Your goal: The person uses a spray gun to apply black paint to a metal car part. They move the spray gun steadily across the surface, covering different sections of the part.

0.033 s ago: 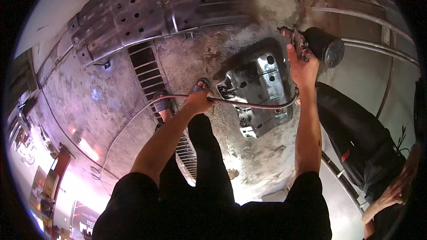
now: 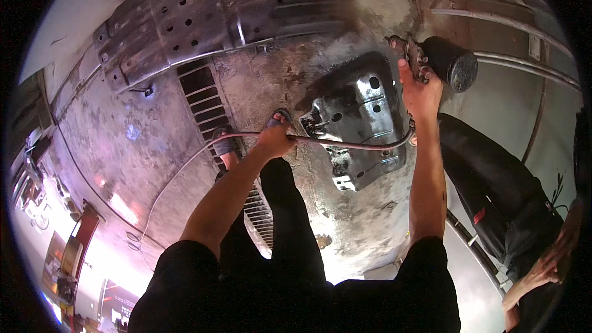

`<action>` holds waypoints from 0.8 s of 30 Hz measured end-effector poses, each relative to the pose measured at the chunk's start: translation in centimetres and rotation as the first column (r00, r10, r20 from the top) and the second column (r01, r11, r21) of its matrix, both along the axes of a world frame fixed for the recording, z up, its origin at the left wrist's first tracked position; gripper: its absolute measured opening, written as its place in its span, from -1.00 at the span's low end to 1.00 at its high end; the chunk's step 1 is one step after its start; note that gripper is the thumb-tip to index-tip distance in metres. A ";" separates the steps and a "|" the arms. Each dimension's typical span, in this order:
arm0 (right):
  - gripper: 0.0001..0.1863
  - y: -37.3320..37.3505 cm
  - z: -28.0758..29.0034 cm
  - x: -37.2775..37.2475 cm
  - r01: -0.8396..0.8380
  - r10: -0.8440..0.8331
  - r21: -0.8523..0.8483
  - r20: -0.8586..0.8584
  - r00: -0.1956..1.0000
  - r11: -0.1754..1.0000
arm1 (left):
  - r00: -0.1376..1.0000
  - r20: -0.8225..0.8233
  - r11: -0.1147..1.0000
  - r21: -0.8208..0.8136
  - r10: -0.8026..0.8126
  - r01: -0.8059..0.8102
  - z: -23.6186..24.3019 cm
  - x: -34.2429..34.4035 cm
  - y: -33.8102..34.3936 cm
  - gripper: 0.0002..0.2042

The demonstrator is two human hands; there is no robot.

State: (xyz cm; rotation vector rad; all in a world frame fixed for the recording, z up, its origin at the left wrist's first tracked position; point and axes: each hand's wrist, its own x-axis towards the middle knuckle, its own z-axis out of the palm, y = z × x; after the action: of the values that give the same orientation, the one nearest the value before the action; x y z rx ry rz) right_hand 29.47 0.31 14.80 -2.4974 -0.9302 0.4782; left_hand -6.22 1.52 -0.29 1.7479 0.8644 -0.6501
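Observation:
My right hand (image 2: 423,97) is closed around a spray gun (image 2: 408,49), its thumb up along the near side. The gun's dark, paint-crusted cup (image 2: 455,66) sticks out to the right. A reddish air hose (image 2: 351,145) runs from below the gun's grip leftward to my left hand (image 2: 275,142), which is wrapped round it. Beneath and left of the gun lies a glossy black, wet-looking metal panel (image 2: 364,117) with holes. No spray can be made out.
A long perforated metal sheet (image 2: 185,15) lies at the far side. A floor grate (image 2: 203,92) runs near my feet. Metal pipes (image 2: 524,65) line the right. Another person in dark trousers (image 2: 487,172) stands close at my right. The hose trails left across the concrete floor (image 2: 154,123).

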 end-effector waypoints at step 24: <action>-0.60 1.1 0.5 -8.8 -0.095 0.106 0.063 -0.213 0.971 0.994 | 0.981 0.135 0.971 0.175 0.140 -0.163 3.0 -7.2 4.3 -0.60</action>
State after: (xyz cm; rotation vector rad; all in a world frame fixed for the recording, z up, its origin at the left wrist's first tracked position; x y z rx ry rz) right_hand 20.70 1.39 15.35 -2.3036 -0.9718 0.7325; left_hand -13.44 5.81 2.72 1.8450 0.9875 -0.3672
